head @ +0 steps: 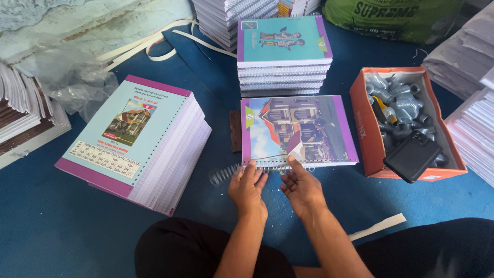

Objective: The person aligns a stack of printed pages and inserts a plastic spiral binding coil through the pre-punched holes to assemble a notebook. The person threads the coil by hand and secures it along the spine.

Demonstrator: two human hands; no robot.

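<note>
Wire spiral (226, 174) under left hand (247, 188) fingers (250, 170), notebook (297, 129) edge touching right hand (302, 188)

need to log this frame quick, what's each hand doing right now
Left hand: fingers pinched on the wire spiral coil at the notebook edge.
Right hand: fingers loosely open, fingertips touching the same edge, holding nothing clearly.

Blue floor mat (51, 226) w/ notebook stacks (139, 141), orange box (363, 123), paper strip (378, 226), wire coil (224, 175).
</note>
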